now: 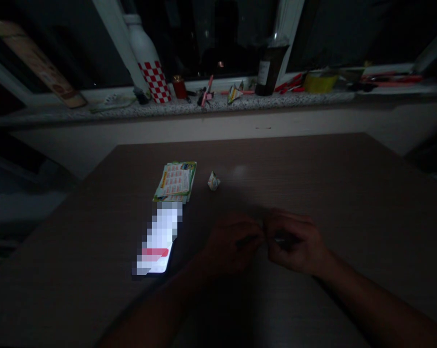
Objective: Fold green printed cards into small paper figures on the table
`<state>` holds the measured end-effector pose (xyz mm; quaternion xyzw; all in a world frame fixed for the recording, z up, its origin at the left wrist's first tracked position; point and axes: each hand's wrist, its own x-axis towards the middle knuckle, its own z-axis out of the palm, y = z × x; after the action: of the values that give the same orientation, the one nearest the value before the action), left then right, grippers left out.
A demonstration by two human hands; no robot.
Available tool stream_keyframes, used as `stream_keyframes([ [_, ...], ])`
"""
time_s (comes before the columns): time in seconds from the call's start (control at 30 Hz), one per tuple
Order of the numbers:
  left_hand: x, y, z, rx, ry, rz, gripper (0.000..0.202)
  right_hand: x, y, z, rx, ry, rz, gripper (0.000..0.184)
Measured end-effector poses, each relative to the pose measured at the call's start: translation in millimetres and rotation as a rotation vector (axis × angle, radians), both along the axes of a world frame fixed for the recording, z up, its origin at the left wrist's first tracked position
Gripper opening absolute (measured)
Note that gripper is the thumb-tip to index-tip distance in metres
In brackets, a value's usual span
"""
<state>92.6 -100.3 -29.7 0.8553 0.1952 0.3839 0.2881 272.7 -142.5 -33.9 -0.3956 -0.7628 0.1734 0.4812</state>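
Note:
Over the middle of the table, my left hand [236, 244] and my right hand [294, 241] meet at the fingertips. Both have their fingers curled into a pinch. Whatever lies between them is too dark and small to make out. A little beyond my left hand sits a small folded paper piece [213, 181], pointed at the top, with coloured print. To its left is a stack of printed paper cards [175, 180], white with red and green. A lit phone [158, 241], its screen blurred out, lies left of my left hand and touches or nearly touches the stack.
Behind the brown table [312, 169] runs a speckled windowsill [189, 107]. On it stand a red-and-white checked bottle [153, 67], a small red jar [179, 87], a dark labelled bottle [267, 72], another folded paper piece [234, 93], yellow tape [320, 82] and a tall tube [40, 63].

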Motion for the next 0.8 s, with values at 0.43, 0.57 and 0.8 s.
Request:
stream_keyframes([
  [0.43,-7,3,3.8,-0.216,-0.022,0.108,0.010,13,2,5.9,-0.065,0.074,-0.039,0.011],
  [0.57,-7,4,-0.1,-0.386,-0.093,0.162,0.007,18,3,-0.1,-0.159,0.135,-0.088,0.009],
  [0.8,2,4,-6.1,-0.770,-0.316,0.330,0.012,14,3,-6.1,-0.337,0.230,-0.107,0.007],
])
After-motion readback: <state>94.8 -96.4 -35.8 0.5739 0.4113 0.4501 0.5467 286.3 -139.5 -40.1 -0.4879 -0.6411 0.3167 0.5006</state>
